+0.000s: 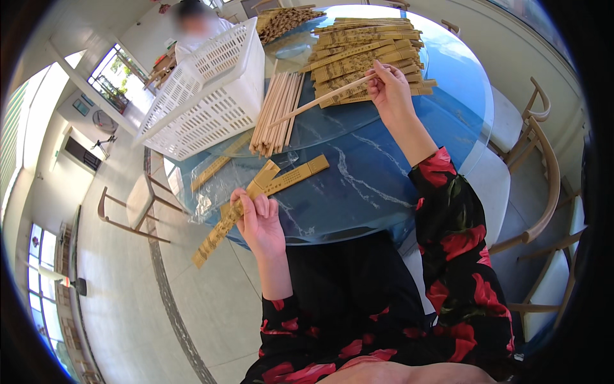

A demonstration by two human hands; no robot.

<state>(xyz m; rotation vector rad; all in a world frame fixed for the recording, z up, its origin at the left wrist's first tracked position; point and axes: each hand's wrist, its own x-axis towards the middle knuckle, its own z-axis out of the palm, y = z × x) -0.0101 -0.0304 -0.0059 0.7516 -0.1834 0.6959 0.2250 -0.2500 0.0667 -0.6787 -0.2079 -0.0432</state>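
Observation:
My left hand (258, 221) grips a long tan paper sleeve (214, 238) at the near edge of the round blue table (371, 179); the sleeve slants down past the rim. My right hand (388, 86) is raised over the table and pinches a pair of bare wooden chopsticks (320, 101) that point left toward a bundle of loose chopsticks (277, 114). Just behind my right hand lies a stack of filled tan sleeves (364, 54). Two more sleeves (291, 178) rest on the table near my left hand.
A white slotted plastic basket (211, 89) stands tilted at the table's left. Another heap of chopsticks (288, 19) lies at the far edge, where a second person sits. A clear plastic sheet (211, 192) hangs off the left rim. Wooden chairs (537, 192) stand at right and left.

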